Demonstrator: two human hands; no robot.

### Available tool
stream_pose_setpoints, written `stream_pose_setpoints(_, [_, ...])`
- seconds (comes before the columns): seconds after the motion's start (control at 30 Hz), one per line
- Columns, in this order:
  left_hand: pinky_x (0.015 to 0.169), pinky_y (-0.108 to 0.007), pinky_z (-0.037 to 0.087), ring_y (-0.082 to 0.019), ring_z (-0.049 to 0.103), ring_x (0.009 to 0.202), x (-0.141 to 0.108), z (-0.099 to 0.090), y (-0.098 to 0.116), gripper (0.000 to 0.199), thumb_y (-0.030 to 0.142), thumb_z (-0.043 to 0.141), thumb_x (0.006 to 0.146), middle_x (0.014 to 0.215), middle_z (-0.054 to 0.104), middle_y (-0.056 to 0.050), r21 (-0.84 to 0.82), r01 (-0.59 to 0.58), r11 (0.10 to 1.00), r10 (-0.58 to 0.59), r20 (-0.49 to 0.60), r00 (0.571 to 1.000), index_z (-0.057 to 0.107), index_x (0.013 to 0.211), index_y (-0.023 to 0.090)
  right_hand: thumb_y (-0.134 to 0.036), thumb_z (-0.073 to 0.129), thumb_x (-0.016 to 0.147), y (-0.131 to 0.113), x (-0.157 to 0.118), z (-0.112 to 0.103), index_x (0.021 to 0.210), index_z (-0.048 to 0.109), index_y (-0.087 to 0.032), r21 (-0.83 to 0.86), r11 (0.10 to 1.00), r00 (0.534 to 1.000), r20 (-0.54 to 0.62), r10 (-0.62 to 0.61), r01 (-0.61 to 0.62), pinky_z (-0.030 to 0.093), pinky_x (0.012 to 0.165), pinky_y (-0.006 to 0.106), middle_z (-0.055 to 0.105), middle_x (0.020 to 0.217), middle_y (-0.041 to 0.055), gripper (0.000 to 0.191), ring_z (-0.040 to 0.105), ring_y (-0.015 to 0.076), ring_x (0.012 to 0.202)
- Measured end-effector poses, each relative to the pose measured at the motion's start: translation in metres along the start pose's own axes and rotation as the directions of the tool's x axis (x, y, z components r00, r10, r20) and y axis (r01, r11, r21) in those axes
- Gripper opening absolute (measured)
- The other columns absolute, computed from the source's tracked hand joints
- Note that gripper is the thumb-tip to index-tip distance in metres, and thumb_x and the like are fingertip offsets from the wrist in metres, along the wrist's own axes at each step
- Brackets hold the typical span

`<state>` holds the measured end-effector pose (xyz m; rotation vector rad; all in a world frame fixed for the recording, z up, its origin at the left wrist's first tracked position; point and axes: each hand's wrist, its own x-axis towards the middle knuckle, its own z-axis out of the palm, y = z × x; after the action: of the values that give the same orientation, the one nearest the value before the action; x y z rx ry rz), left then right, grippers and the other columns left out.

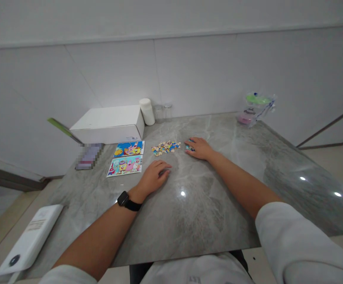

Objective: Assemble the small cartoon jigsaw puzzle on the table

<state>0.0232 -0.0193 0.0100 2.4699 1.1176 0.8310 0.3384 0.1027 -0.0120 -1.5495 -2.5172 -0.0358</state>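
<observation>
A pile of small jigsaw puzzle pieces (165, 147), blue, yellow and pale, lies mid-table. My right hand (199, 148) rests just right of it, fingers spread over a few more pieces (190, 146) that are partly hidden under the fingertips. Nearer to me, my left hand (156, 173) lies on the table below the pile, fingers loosely extended, with nothing visible in it. Left of the pile are two cartoon picture cards, a blue one (129, 149) behind and a lighter one (125, 165) in front. A black watch (129, 201) is on my left wrist.
A white box (109, 123) stands at the back left, beside a white bottle (147, 112) and two clear glasses (167, 113). A plastic bag (254, 109) sits at the far right corner. On the left lie a blurred phone-like item (89, 156) and a white power bank (32, 238).
</observation>
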Motion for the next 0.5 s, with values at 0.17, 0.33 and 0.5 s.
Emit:
stream_pose_setpoints(0.17, [0.100,-0.045,0.054,-0.025,0.066,0.107,0.000,-0.002,0.004,0.021,0.028,0.057,0.103,0.111,0.074,-0.009,-0.014,0.000,1.000,0.000,0.030,1.000,0.073,0.115,0.023,-0.051,0.054,0.104,0.007,-0.010,0.001,0.148,0.065,-0.025,0.020,0.993,0.991,-0.057,-0.119,0.120,0.044,0.118,0.051,0.060,0.154,0.0171,0.052,0.059,0.0320,0.139])
stream_pose_setpoints(0.33, [0.100,-0.045,0.053,-0.025,0.066,0.107,0.001,-0.003,0.005,0.021,0.028,0.057,0.102,0.111,0.075,-0.009,-0.030,0.000,1.000,0.001,0.045,0.999,0.074,0.115,0.024,-0.042,0.054,0.105,0.019,-0.035,-0.006,0.147,0.066,-0.024,0.039,0.981,0.981,-0.049,-0.187,0.189,0.045,0.119,0.049,0.062,0.152,0.0158,0.047,0.060,0.0307,0.139])
stream_pose_setpoints(0.5, [0.101,-0.045,0.053,-0.024,0.067,0.105,0.001,-0.002,0.006,0.021,0.027,0.057,0.102,0.110,0.075,-0.008,-0.041,-0.012,0.999,0.014,0.059,0.998,0.074,0.113,0.023,-0.045,0.046,0.108,0.029,-0.064,-0.015,0.151,0.063,-0.022,0.014,0.982,0.982,-0.012,-0.186,0.187,0.043,0.122,0.050,0.058,0.156,0.0153,0.051,0.056,0.0306,0.143])
